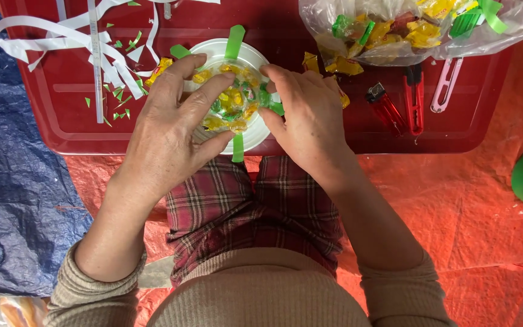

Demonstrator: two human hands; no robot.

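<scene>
Bright, even light; sharp, faint shadows.

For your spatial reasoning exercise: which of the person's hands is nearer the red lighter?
Right. The right hand lies just left of the red lighter; the left hand is farther, beyond the white plate.

A ribbed beige sweater with pushed-up sleeves — red plaid trousers below, bare hands.

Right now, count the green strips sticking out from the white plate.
3: one at the top, one at the upper left, one at the bottom. The hands may hide others.
</scene>
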